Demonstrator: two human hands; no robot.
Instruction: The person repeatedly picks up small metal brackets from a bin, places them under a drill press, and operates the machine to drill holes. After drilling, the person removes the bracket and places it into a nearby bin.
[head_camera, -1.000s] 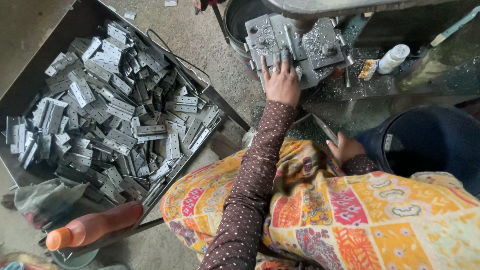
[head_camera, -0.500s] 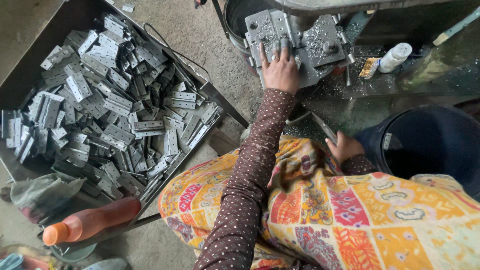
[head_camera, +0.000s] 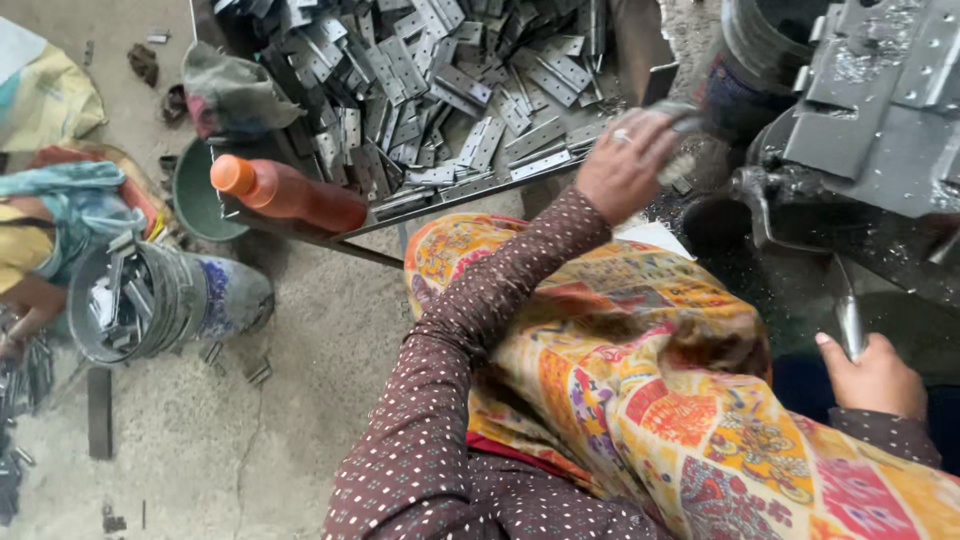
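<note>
My left hand (head_camera: 625, 165) hangs in the gap between the tray (head_camera: 470, 195) of grey metal plates (head_camera: 440, 90) and the press (head_camera: 880, 110), fingers curled round something small and pale that I take to be one plate; the motion blur there is heavy, so I cannot tell how firm the hold is or which way the piece lies. My right hand (head_camera: 875, 375) is low at my side, closed on the lever (head_camera: 848, 320) that runs down from the machine. I judge this to be the carrying step: a plate out of the heap and on its way across, not yet seated on the die. The rest of the plates lie loose and crossed in the tray, just beyond my knee, which is covered by the patterned cloth (head_camera: 640, 360). An orange bottle (head_camera: 285, 195) leans on the tray's near rim, and a bucket (head_camera: 150, 300) of finished-looking pieces lies tipped on the floor (head_camera: 300, 420) to my left, with another person's sleeve (head_camera: 40, 230) beside it. Next, I think, the piece needs turning flat and square before it goes under the tool, and my fingers must be well clear of the die before the lever hand does anything at all. A skewed plate would be the likely fault.
</note>
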